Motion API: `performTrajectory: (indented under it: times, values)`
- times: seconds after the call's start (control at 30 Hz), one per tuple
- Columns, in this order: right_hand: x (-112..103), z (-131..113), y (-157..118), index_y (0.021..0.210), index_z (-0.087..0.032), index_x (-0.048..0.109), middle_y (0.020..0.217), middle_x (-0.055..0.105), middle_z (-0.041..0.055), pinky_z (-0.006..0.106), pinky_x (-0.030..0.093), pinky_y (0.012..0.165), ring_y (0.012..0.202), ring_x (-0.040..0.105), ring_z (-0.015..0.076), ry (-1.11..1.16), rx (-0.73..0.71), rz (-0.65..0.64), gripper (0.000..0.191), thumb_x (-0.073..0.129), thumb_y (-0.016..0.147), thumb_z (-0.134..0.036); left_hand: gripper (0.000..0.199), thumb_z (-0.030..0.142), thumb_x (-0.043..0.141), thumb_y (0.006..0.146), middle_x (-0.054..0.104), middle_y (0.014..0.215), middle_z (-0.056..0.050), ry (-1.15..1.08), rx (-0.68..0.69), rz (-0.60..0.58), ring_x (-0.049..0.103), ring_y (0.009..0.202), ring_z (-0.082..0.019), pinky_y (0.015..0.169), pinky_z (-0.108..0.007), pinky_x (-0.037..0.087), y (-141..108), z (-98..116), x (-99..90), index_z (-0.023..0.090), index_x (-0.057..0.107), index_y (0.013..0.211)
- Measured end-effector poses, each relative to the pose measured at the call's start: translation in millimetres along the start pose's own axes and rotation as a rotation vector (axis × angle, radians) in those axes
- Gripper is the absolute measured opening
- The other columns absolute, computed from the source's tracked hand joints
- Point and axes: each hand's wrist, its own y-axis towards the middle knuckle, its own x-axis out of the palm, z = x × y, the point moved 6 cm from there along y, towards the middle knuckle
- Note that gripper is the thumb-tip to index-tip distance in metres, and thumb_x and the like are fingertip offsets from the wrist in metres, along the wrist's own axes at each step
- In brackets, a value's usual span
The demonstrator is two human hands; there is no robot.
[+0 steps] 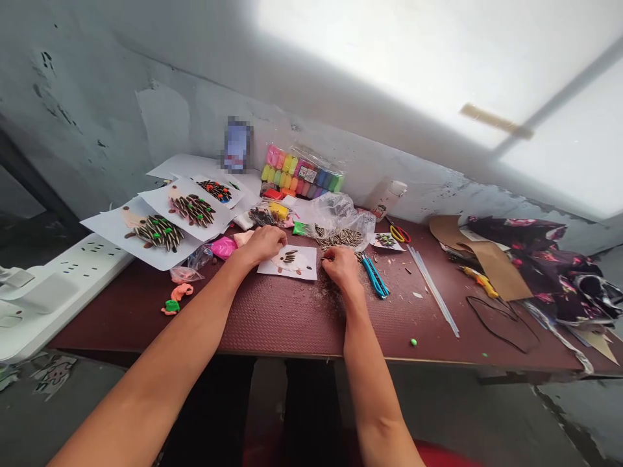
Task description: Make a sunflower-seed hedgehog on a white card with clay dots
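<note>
A small white card (306,257) lies flat on the table, bearing several dark striped seeds and brown pieces stuck on a pale shape. My left hand (265,244) rests at the card's upper left, fingers curled together; whatever it holds, if anything, is hidden. Just off the card's right edge is my right hand (340,264), its thumb and fingertips pinched on what looks like a dark seed. Behind this hand, a pile of striped seeds (341,237) spills from a clear plastic bag (339,211).
Finished-looking seed pictures (158,232) lie at the left beside a white power strip (73,292). A blue cutter (375,277), scissors (400,233), clear sticks (433,290) and a yellow glue gun (479,281) lie to the right. Coloured clay packs (302,174) stand behind.
</note>
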Motion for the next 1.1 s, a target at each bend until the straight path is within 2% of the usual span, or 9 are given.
performTrajectory:
  times: [0.13,0.27,0.4,0.5,0.57,0.7,0.9,1.1]
  values:
    - [3,-5,1,0.096,-0.017,0.079,0.101,0.074,0.0132,0.031,0.042,0.082,0.095,0.063,0.0237,-0.022,-0.023,0.018,0.026,0.056,0.084,-0.014,0.030,0.017,0.055,0.083,0.079,0.106,-0.006,0.006,0.012,0.001,0.071,0.100,-0.022,0.086,-0.027,0.052,-1,0,0.6,0.023,0.080,0.100]
    - [3,-5,2,0.095,-0.017,0.077,0.101,0.073,0.0133,0.033,0.042,0.086,0.096,0.062,0.0241,0.054,-0.041,0.080,0.024,0.055,0.087,-0.013,0.031,0.017,0.055,0.082,0.079,0.105,-0.006,0.011,0.026,0.016,0.071,0.098,-0.022,0.086,-0.026,0.052,-2,1,-1.4,0.023,0.080,0.099]
    - [1,-6,3,0.098,-0.018,0.076,0.095,0.074,0.0072,0.029,0.044,0.082,0.085,0.062,0.0193,0.358,-0.074,0.169,0.023,0.056,0.087,-0.018,0.032,0.018,0.054,0.083,0.079,0.105,-0.007,0.003,0.019,0.001,0.071,0.097,-0.023,0.086,-0.028,0.052,-3,2,-3.2,0.022,0.080,0.100]
    - [3,-8,5,0.108,-0.019,0.075,0.085,0.073,0.0017,0.026,0.044,0.073,0.069,0.057,0.0147,0.621,-0.096,0.152,0.031,0.053,0.087,-0.021,0.032,0.018,0.054,0.083,0.078,0.106,-0.008,0.000,0.015,-0.006,0.071,0.097,-0.023,0.086,-0.028,0.053,-5,4,-4.7,0.022,0.080,0.100]
    - [5,-11,5,0.113,-0.019,0.075,0.082,0.072,0.0004,0.025,0.044,0.070,0.065,0.055,0.0137,0.732,-0.115,0.142,0.036,0.051,0.086,-0.022,0.031,0.018,0.054,0.083,0.078,0.106,-0.007,0.001,0.012,-0.009,0.071,0.098,-0.023,0.086,-0.027,0.052,-5,4,-5.3,0.022,0.080,0.100]
    - [9,-17,4,0.103,-0.017,0.076,0.076,0.069,-0.0003,0.024,0.043,0.067,0.064,0.054,0.0134,0.826,-0.115,0.115,0.031,0.053,0.083,-0.024,0.031,0.017,0.054,0.084,0.078,0.107,-0.008,0.006,0.011,-0.013,0.071,0.099,-0.023,0.086,-0.028,0.052,-5,5,-5.5,0.021,0.079,0.101]
    - [9,-19,4,0.089,-0.018,0.069,0.079,0.069,0.0011,0.024,0.045,0.069,0.067,0.055,0.0136,0.948,-0.101,0.101,0.017,0.059,0.079,-0.028,0.031,0.017,0.054,0.083,0.079,0.105,-0.007,0.007,0.025,-0.007,0.071,0.095,-0.022,0.084,-0.027,0.052,-5,6,-6.2,0.023,0.080,0.100]
    - [7,-14,4,0.081,-0.019,0.072,0.068,0.064,-0.0021,0.023,0.041,0.062,0.060,0.049,0.0124,0.879,-0.079,0.127,0.016,0.062,0.077,-0.030,0.030,0.018,0.054,0.083,0.079,0.102,-0.006,0.000,0.032,0.010,0.071,0.092,-0.021,0.082,-0.026,0.052,-5,5,-6.7,0.024,0.080,0.097]
